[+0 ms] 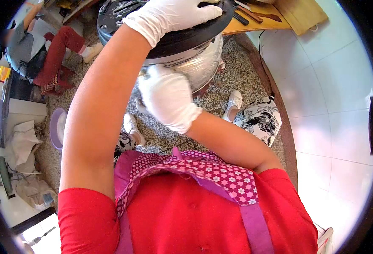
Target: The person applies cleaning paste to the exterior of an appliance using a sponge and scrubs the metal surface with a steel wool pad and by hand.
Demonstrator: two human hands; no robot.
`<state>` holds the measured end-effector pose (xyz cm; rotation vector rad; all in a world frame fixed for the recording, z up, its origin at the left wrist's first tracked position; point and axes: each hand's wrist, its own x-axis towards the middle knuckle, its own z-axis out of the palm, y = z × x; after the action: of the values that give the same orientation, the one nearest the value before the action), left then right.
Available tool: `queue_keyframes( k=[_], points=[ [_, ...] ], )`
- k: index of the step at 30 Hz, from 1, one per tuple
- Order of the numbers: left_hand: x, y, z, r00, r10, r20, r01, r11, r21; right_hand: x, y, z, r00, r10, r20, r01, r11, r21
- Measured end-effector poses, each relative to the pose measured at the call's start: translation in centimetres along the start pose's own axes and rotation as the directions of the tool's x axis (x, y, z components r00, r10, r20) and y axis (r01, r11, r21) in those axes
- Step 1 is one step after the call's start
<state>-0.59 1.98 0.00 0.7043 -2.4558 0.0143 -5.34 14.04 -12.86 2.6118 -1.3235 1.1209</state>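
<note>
So the left hand (174,17) and right hand (166,95) are both sporting plain white gloves, while the shirt (186,220) is glowing solid red under a purple apron (233,184) that's rocking pink and white flowers on magenta. The trousers (260,120) are going white with black leafy prints, the shoes (235,100) are showing white, and the lid (182,40) is looking black over a shiny silver vessel (201,61). Meanwhile the floor (245,63) is flaunting grey-and-cream speckles, the tub (58,127) is popping lavender, and another person's trousers (61,53) are reading dark red.
</note>
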Motion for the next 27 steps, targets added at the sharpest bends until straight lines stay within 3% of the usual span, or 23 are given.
queue_keyframes(
  k=[5,7,9,11,13,15,17,19,21,24,25,27],
  points=[
    [0.0,0.1,0.2,1.0,0.006,-0.012,-0.007,0.999,-0.034,0.2,-0.4,1.3,0.995,-0.033,-0.098,0.031,0.999,-0.019],
    [-0.1,0.2,0.1,1.0,-0.015,-0.007,0.015,0.999,-0.035,-0.7,1.5,-2.9,0.997,0.024,0.078,-0.021,0.999,-0.032],
    [0.1,0.3,0.2,1.0,0.01,-0.026,-0.01,1.0,0.007,-2.5,4.0,-4.9,0.981,0.147,0.127,-0.135,0.986,-0.1],
    [0.4,0.6,-0.3,1.0,0.006,-0.019,-0.007,1.0,-0.017,-4.3,7.4,-5.6,0.975,0.151,-0.166,-0.175,0.975,-0.138],
    [0.6,1.0,-0.5,1.0,-0.029,0.012,0.029,0.999,-0.029,-4.8,10.4,-6.2,0.935,0.313,-0.169,-0.329,0.941,-0.076],
    [0.7,0.7,-0.4,1.0,-0.015,0.001,0.015,0.999,-0.034,-4.7,9.3,-5.6,0.95,0.206,-0.237,-0.233,0.968,-0.091],
    [0.2,0.3,0.1,1.0,0.006,-0.023,-0.007,1.0,-0.027,-4.3,6.0,-4.8,0.968,0.216,-0.125,-0.224,0.973,-0.058],
    [-0.1,0.1,0.1,1.0,-0.022,-0.007,0.021,0.999,-0.039,-2.4,2.5,-3.1,0.989,0.141,0.041,-0.132,0.979,-0.157],
    [-0.3,-0.3,0.1,1.0,-0.011,-0.003,0.011,1.0,-0.004,-0.7,1.0,-1.1,1.0,0.012,0.015,-0.009,0.987,-0.162],
    [-0.6,-1.2,0.5,1.0,0.019,-0.001,-0.019,0.998,-0.053,-0.4,1.6,-0.3,0.999,-0.039,-0.023,0.036,0.994,-0.104],
    [-0.5,-1.3,0.7,0.999,0.032,-0.019,-0.034,0.997,-0.067,-0.8,2.3,-1.0,0.999,-0.031,-0.027,0.028,0.993,-0.113],
    [0.1,-0.4,0.4,1.0,0.016,0.0,-0.016,0.998,-0.067,-2.6,4.7,-3.9,0.975,0.167,0.147,-0.162,0.986,-0.043]
  ],
)
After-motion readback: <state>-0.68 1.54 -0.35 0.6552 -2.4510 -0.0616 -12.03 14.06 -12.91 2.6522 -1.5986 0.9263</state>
